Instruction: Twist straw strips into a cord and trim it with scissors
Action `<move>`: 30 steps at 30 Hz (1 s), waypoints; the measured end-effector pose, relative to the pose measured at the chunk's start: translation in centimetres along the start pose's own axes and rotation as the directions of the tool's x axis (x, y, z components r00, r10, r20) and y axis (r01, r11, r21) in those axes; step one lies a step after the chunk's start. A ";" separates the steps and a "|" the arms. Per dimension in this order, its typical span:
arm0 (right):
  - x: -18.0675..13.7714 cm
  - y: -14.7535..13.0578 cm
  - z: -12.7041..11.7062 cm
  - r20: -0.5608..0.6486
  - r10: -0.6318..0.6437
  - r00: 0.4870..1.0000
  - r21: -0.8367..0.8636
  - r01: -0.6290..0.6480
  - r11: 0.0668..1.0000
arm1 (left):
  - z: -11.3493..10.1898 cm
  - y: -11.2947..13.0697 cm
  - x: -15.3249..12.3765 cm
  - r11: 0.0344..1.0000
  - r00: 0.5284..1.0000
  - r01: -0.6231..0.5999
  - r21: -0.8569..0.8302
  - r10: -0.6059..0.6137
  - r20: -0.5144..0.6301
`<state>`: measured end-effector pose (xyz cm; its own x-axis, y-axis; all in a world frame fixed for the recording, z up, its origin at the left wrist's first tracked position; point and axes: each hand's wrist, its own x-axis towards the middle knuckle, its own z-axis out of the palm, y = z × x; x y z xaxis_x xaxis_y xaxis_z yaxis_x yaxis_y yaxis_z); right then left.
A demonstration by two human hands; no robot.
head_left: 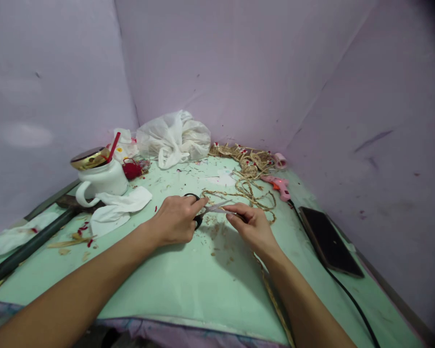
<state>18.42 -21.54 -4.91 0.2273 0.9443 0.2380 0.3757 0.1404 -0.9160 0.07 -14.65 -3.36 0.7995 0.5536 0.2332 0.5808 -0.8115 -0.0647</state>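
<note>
In the middle of the table my left hand (177, 218) is closed on a pair of scissors (214, 208) with black handle loops. The blades point right and stand a little apart. Close to their tips my right hand (252, 226) pinches a braided straw cord (271, 290), whose length passes under my wrist and down over the table's front edge. Its pinched end is mostly hidden by my fingers. Behind my hands another loose braided cord (252, 197) lies in curves. Small straw clippings are scattered below the blades.
Woven straw pieces (250, 164) lie by the back wall beside a white plastic bag (177, 137). A pink glue gun (281, 186) and a dark phone (329, 241) are on the right. A white mug (105, 179), red yarn (132, 169) and a hammer (32, 246) are left.
</note>
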 end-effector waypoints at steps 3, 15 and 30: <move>0.1 -0.1 -0.2 0.050 0.047 0.998 -0.006 -0.047 0.999 | -0.2 0.0 0.0 1.000 1.000 -0.028 0.013 0.028 0.008; 0.0 -0.9 -0.2 0.115 0.174 0.978 0.061 -0.182 0.981 | 0.6 -0.5 -0.1 0.997 0.993 -0.061 -0.036 0.064 0.100; 0.1 -1.0 -0.3 0.121 0.253 0.960 0.251 -0.276 0.928 | 0.3 -0.3 1.0 0.454 0.908 0.313 -0.834 -0.400 0.123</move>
<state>18.34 -21.71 -3.89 0.2047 0.9779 -0.0421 0.0602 -0.0555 -0.9966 0.75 -13.78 -3.43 0.5126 0.8505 0.1180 0.3862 -0.3511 0.8530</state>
